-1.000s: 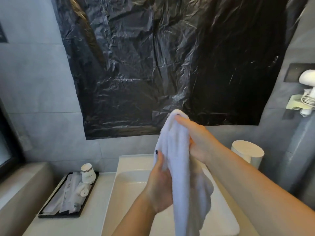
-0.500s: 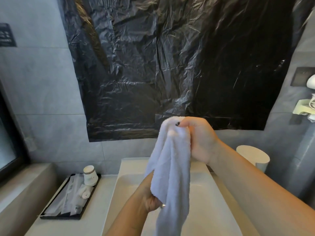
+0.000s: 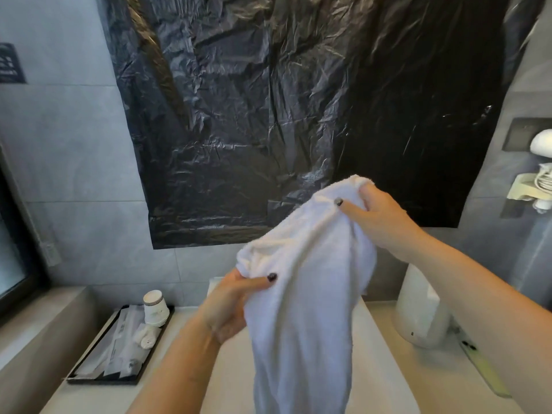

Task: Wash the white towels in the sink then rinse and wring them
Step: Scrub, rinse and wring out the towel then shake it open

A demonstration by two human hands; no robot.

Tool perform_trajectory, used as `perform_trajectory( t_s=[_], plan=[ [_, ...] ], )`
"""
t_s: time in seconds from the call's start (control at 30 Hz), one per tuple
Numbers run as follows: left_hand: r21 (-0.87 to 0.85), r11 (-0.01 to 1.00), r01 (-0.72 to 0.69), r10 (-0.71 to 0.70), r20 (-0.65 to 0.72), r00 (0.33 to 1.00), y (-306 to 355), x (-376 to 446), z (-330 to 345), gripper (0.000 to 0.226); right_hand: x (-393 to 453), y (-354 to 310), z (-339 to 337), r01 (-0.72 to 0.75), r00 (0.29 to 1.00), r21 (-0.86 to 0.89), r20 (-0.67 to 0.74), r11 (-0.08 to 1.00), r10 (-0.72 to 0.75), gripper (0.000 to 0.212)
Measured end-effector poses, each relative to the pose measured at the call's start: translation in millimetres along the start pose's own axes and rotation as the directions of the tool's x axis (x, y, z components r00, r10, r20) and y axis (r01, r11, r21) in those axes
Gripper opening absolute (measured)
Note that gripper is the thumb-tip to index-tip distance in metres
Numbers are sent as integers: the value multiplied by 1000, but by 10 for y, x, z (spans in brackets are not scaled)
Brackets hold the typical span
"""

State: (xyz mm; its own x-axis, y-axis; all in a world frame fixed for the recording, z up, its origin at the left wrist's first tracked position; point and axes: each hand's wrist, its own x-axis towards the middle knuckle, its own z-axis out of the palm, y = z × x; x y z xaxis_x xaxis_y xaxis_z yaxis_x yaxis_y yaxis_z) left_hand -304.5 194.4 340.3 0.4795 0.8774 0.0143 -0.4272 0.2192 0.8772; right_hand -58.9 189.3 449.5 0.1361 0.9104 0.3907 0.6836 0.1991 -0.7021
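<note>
— How many towels are you counting?

— One white towel (image 3: 310, 294), thick terry, looped and fluffy. It is hanging in the air above the white sink (image 3: 379, 363), draping down in long folds past the bottom of the view.

— And the hands?

— Two. The right hand (image 3: 379, 218) is holding the upper end, fingers curled into the cloth, its grip closing on a bunched corner. The left hand (image 3: 230, 303) is lower and to the left, thumb pressing on top and fingers tucking under a second bunch of the same towel. Both grips are narrow, pinching fabric.

— Any containers?

— One flat black tray (image 3: 89, 375) is sitting on the pale surface (image 3: 185, 324) left of the sink. It is carrying a small stack of paper cups (image 3: 153, 307), a little rolled white cloth (image 3: 146, 337) and several clear-wrapped packets (image 3: 119, 342); I cannot tell how many cups or packets.

— On the right?

— One rounded white bin (image 3: 421, 315), smooth, standing beside the sink. A crinkled black plastic sheet (image 3: 298, 100), glossy, is covering the grey tiled wall (image 3: 59, 144) behind. A white holder (image 3: 534, 186) is hanging on the right wall.
</note>
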Motion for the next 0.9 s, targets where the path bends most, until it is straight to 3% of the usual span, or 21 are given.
perform_trajectory(
  t_s=[0.07, 0.17, 0.27, 0.33, 0.4, 0.5, 0.57, 0.63, 0.7, 0.77, 0.83, 0.9],
  plan=[
    [73, 997, 4, 6, -140, 990, 171, 61, -40, 54, 69, 135, -85, -136, 987, 165, -68, 977, 149, 24],
    [125, 992, -1, 39, -306, 951, 412, 119, 18, 33, 120, 231, -113, -426, 896, 477, 106, 768, 431, 35],
    [199, 980, -5, 103, -487, 867, 652, 170, 131, 14, 131, 222, -185, -541, 827, 704, 346, 460, 443, 26],
    [249, 968, 5, 137, -548, 825, 785, 244, 145, 19, 163, 218, -252, -480, 852, 821, 352, 310, 388, 25],
    [308, 951, 37, 162, -596, 787, 890, 322, 145, 35, 182, 226, -244, -420, 890, 830, 297, 368, 347, 36],
    [409, 906, 110, 184, -613, 768, 1039, 379, 204, 30, 155, 211, -149, -335, 942, 618, 215, 712, 257, 28],
    [445, 889, 114, 194, -588, 786, 1165, 380, 231, 23, 152, 216, -131, -213, 977, 455, 81, 864, 198, 21],
    [447, 887, 116, 163, -538, 827, 1291, 336, 188, 34, 216, 300, -143, -166, 983, 310, -20, 936, 181, 22],
    [427, 897, 119, 97, -452, 887, 1384, 271, 99, 51, 271, 412, -136, -206, 972, 292, -52, 934, 231, 24],
    [471, 874, 119, 61, -350, 935, 1422, 217, 53, 49, 313, 522, -98, -286, 949, 360, -21, 888, 314, 22],
    [578, 806, 130, 74, -316, 946, 1417, 185, 44, 36, 353, 577, -48, -392, 915, 544, 143, 742, 378, 28],
    [711, 677, 191, 113, -356, 928, 1399, 180, 36, 29, 376, 638, -24, -500, 866, 661, 377, 559, 329, 65]
  ],
)
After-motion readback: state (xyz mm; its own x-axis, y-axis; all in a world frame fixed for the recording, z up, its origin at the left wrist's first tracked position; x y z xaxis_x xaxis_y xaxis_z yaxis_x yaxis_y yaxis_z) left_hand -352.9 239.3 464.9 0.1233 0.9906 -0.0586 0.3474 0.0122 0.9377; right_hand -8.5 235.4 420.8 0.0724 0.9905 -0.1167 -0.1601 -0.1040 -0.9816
